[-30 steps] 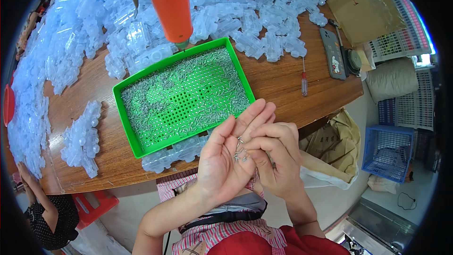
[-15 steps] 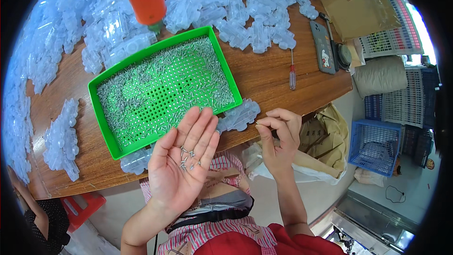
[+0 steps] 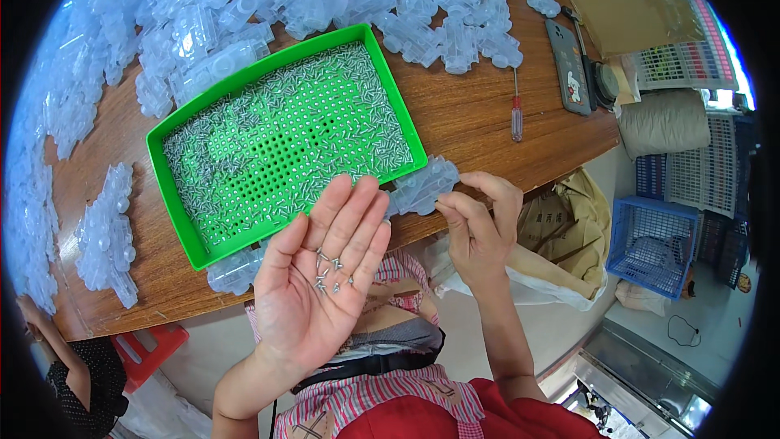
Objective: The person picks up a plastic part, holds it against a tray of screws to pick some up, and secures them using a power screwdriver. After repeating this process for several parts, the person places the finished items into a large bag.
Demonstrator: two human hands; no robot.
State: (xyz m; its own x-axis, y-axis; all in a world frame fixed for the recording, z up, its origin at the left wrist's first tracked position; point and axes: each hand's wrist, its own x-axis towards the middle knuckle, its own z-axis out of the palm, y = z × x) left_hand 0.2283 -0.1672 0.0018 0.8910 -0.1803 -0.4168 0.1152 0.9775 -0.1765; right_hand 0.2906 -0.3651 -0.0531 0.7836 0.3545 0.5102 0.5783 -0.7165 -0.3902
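My left hand (image 3: 321, 276) lies palm up in front of the table edge, fingers spread, with several small silver screws (image 3: 329, 271) resting on the palm. My right hand (image 3: 479, 223) is to its right, thumb and forefinger pinched together beside a clear plastic part (image 3: 422, 187) at the table edge; whether a screw is between the fingertips is too small to tell. Just beyond both hands sits a green perforated tray (image 3: 180, 223) filled with many silver screws.
Heaps of clear plastic parts (image 3: 97, 73) cover the wooden table (image 3: 479, 122) behind and left of the tray. A red-handled screwdriver (image 3: 516, 114), a phone (image 3: 566, 65) and cardboard lie at right. A blue crate (image 3: 650, 244) and a sack stand on the floor.
My hands were together; the right hand has drawn away to the right and pinched its fingers. The left palm stays open with the screws. The view has shifted so the tray sits lower.
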